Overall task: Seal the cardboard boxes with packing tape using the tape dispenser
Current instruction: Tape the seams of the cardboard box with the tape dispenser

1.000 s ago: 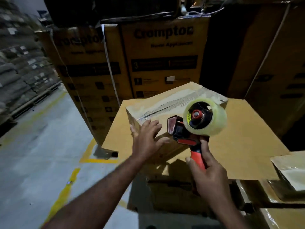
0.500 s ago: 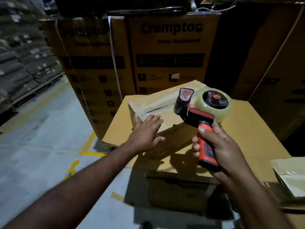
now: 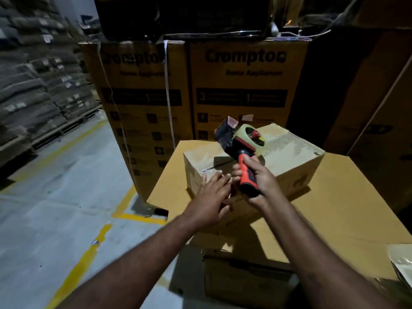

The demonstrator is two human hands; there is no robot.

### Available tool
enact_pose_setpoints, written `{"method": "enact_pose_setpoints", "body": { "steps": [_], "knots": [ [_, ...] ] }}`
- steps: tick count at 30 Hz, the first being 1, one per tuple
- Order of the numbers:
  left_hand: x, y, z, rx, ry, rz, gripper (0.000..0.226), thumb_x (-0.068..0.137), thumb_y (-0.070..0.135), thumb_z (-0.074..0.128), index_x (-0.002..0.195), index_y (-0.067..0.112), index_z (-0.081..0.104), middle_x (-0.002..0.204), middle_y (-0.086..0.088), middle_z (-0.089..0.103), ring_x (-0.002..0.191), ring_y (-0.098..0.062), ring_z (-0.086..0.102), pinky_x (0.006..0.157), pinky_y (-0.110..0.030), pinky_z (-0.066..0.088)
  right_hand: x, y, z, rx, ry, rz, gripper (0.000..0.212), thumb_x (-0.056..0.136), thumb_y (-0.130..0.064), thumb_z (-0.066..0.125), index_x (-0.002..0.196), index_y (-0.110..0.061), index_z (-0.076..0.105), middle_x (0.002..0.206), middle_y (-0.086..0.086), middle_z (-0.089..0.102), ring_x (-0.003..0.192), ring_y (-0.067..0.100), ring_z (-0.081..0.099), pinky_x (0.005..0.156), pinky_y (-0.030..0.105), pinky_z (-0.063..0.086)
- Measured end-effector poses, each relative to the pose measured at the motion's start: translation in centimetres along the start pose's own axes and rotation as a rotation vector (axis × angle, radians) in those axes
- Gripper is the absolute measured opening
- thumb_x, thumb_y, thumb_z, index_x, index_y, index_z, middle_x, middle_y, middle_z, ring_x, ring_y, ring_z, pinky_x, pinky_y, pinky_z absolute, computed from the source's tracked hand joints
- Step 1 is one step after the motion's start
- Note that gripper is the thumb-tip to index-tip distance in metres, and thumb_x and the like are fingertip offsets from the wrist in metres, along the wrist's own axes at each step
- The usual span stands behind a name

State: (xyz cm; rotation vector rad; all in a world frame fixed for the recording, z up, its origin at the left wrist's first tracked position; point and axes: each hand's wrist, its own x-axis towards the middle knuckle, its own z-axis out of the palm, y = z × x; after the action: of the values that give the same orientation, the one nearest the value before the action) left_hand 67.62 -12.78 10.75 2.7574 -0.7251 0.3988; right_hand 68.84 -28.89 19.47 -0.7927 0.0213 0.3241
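Observation:
A small brown cardboard box (image 3: pixel 292 157) lies on a flat cardboard sheet (image 3: pixel 347 208), with a strip of clear tape along its top. My right hand (image 3: pixel 259 180) grips the red handle of the tape dispenser (image 3: pixel 242 141), whose clear tape roll and black head sit over the box's top near its left end. My left hand (image 3: pixel 210 195) rests with straight fingers against the box's near left corner, fingertips next to the dispenser handle.
Tall printed cartons (image 3: pixel 240 90) stand right behind the box, and more dark cartons (image 3: pixel 379 121) rise on the right. Another box (image 3: pixel 245 277) sits under the sheet. Grey floor with yellow lines (image 3: pixel 73 270) lies left, stacked sacks (image 3: pixel 33 85) beyond it.
My right hand has carried the dispenser up and back onto the box's top, tilting its head toward the left end. My left hand has slid slightly right along the box's near corner.

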Motion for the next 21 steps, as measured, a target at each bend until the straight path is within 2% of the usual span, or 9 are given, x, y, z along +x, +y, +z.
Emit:
{"method": "enact_pose_setpoints", "body": {
  "steps": [2,5,7,9,11,14,16,18,21],
  "knots": [
    [-0.6,-1.0,-0.2,-0.102,0.039,0.093,0.075,0.096,0.036,0.068,0.159,0.018,0.031,0.169,0.0,0.016,0.157,-0.018,0.0,0.126,-0.05,-0.008,1.1,1.1,-0.2,-0.063,0.044,-0.005,0.024,0.099,-0.014,0.055,0.122,-0.016,0.049,0.077,0.01,0.057,0.056,0.015,0.059,0.051,0.027,0.053],
    [-1.5,-2.3,0.5,-0.287,0.223,0.117,0.062,0.084,0.035,0.08,0.139,0.011,0.062,0.156,-0.003,0.043,0.151,-0.02,0.027,0.124,-0.056,0.018,2.0,1.7,-0.9,-0.103,0.039,0.007,0.032,0.101,-0.011,0.053,0.131,-0.018,0.047,0.076,0.011,0.057,0.056,0.017,0.058,0.053,0.03,0.055],
    [-1.7,-2.5,1.0,-0.348,0.292,0.086,0.057,0.084,0.041,0.078,0.132,0.012,0.067,0.15,0.002,0.05,0.149,-0.02,0.035,0.122,-0.055,0.025,2.2,1.9,-1.2,-0.155,0.009,0.004,0.041,0.101,-0.012,0.052,0.14,-0.019,0.042,0.076,0.012,0.058,0.057,0.018,0.058,0.057,0.032,0.056],
    [-1.4,-3.0,1.0,-0.378,0.277,0.018,0.054,0.09,0.051,0.067,0.134,0.019,0.066,0.15,0.011,0.048,0.148,-0.013,0.036,0.124,-0.057,0.02,2.5,1.9,-1.4,-0.162,-0.01,0.005,0.042,0.101,-0.011,0.051,0.141,-0.019,0.043,0.075,0.013,0.057,0.057,0.019,0.058,0.063,0.037,0.058],
    [-0.7,-4.5,-0.1,-0.377,0.19,-0.159,0.055,0.097,0.061,0.046,0.142,0.03,0.058,0.153,0.02,0.042,0.149,-0.001,0.028,0.125,-0.061,0.005,2.7,1.9,-1.6,-0.176,-0.016,0.016,0.04,0.1,-0.012,0.053,0.138,-0.02,0.046,0.074,0.013,0.056,0.056,0.019,0.059,0.076,0.048,0.059],
    [0.8,-7.4,-2.0,-0.14,0.054,-0.28,0.051,0.103,0.061,0.022,0.145,0.048,0.048,0.156,0.026,0.036,0.152,0.0,0.018,0.121,-0.065,-0.008,2.7,1.7,-1.8,-0.216,-0.016,0.024,0.039,0.1,-0.013,0.053,0.137,-0.027,0.05,0.075,0.012,0.058,0.058,0.02,0.059,0.089,0.056,0.055],
    [2.2,-8.5,-2.9,-0.01,-0.032,-0.292,0.045,0.105,0.06,0.025,0.143,0.053,0.048,0.158,0.025,0.036,0.153,-0.006,0.018,0.119,-0.068,-0.009,2.9,1.9,-1.6,-0.243,-0.014,0.017,0.039,0.102,-0.013,0.051,0.136,-0.03,0.051,0.075,0.012,0.058,0.059,0.021,0.057,0.091,0.057,0.053],
    [3.3,-8.9,-3.4,-0.009,-0.059,-0.332,0.041,0.105,0.06,0.031,0.137,0.052,0.055,0.158,0.024,0.037,0.152,-0.009,0.023,0.117,-0.068,-0.006,3.1,2.0,-1.3,-0.26,-0.008,0.007,0.038,0.102,-0.012,0.05,0.135,-0.031,0.053,0.074,0.011,0.058,0.058,0.021,0.056,0.091,0.057,0.052],
    [4.5,-9.3,-4.1,-0.111,0.024,-0.431,0.039,0.102,0.06,0.044,0.128,0.042,0.067,0.149,0.018,0.052,0.147,-0.01,0.036,0.12,-0.067,-0.003,3.5,2.0,-1.2,-0.266,-0.002,0.001,0.039,0.102,-0.011,0.05,0.135,-0.033,0.053,0.075,0.013,0.058,0.059,0.022,0.056,0.09,0.056,0.052]
  ]
}}
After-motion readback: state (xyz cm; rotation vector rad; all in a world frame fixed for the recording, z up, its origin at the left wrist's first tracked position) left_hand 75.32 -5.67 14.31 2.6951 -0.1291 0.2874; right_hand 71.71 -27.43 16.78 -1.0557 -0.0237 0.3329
